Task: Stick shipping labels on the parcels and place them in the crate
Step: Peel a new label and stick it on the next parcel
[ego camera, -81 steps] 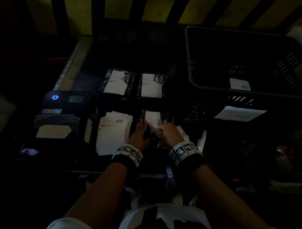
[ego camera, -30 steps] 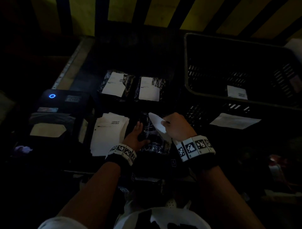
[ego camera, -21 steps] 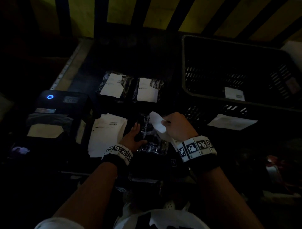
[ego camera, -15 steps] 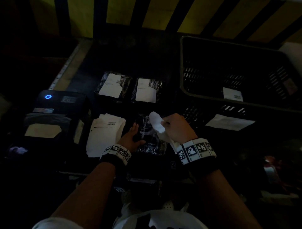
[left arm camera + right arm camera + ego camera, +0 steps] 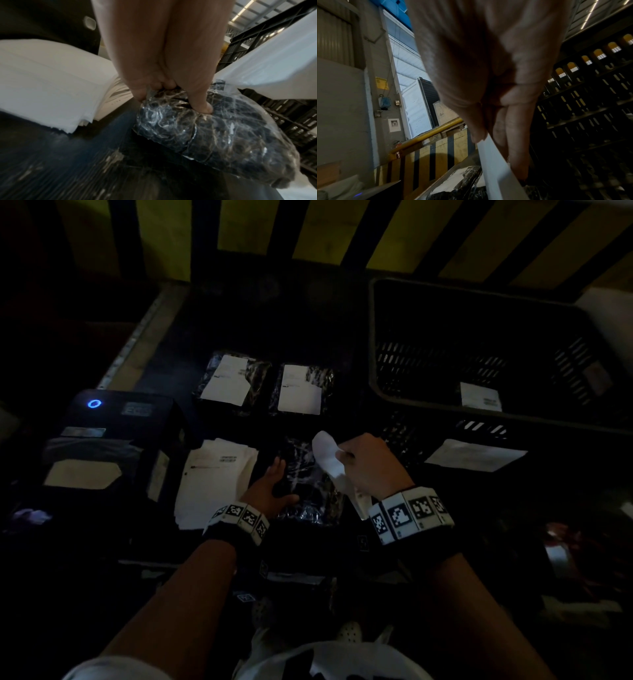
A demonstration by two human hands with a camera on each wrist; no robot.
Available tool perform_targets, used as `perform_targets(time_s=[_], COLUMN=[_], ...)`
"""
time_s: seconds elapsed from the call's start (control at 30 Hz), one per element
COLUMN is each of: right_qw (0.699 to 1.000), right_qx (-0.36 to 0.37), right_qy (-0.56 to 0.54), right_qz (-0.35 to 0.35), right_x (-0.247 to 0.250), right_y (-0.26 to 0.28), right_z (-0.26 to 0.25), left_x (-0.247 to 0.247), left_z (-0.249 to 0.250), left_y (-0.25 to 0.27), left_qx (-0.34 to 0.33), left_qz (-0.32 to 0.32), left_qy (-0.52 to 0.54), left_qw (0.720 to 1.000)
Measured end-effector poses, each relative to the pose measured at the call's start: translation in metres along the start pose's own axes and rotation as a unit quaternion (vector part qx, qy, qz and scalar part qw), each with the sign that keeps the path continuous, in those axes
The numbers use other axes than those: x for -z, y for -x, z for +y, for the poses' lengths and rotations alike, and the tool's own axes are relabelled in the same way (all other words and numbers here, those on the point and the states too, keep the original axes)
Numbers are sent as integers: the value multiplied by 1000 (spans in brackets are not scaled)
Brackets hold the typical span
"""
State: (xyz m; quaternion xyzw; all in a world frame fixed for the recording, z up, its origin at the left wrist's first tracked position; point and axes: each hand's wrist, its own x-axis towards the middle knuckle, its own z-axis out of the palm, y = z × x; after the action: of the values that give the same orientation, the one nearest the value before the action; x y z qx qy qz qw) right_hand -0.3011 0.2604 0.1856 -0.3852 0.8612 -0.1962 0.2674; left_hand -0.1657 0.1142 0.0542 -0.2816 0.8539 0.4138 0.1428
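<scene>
At lower centre of the head view, the left hand (image 5: 272, 491) presses down on a dark parcel wrapped in clear crinkled plastic (image 5: 303, 477), its fingers (image 5: 200, 104) curled onto the near end; this parcel bears no label yet. Just right of it, the right hand (image 5: 371, 463) pinches a white paper shipping label (image 5: 327, 455) between thumb and fingers, lifted above the parcel and curling. Above, at centre frame, two more plastic-wrapped parcels (image 5: 233, 381) (image 5: 303, 388) lie side by side on the dark table (image 5: 267, 313), each already labelled but not yet crated. The black slotted plastic crate (image 5: 411, 344) at upper right holds one labelled parcel (image 5: 479, 398). A stack of white label sheets (image 5: 212, 481) sits left of the hands. So I judge the task to be partway: one crated, two to move, one to label.
</scene>
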Motion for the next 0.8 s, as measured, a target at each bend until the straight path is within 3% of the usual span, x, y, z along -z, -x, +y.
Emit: perform_targets(time_s=[0.2, 0.37, 0.43, 0.5, 0.67, 0.73, 0.8], right_qw=[999, 983, 976, 982, 1000, 1000, 998], right_qx=[-10, 49, 85, 76, 10, -7, -31], right_qy=[41, -5, -10, -11, -1, 4, -16], right_qz=[-2, 175, 200, 173, -8, 0, 52], right_x=[11, 75, 90, 80, 16, 4, -5], right_y=[13, 32, 34, 31, 37, 46, 51], right_z=[-10, -29, -29, -18, 39, 59, 75], left_x=[-1, -3, -6, -9, -13, -14, -15], left_z=[3, 4, 4, 5, 7, 4, 0], left_y=[0, -5, -2, -1, 1, 3, 7], left_qx=[7, 17, 18, 20, 25, 28, 38], left_qz=[0, 4, 6, 23, 44, 51, 56], left_qy=[7, -8, -7, -12, -8, 6, 8], left_qw=[1000, 1000, 1000, 999, 999, 998, 998])
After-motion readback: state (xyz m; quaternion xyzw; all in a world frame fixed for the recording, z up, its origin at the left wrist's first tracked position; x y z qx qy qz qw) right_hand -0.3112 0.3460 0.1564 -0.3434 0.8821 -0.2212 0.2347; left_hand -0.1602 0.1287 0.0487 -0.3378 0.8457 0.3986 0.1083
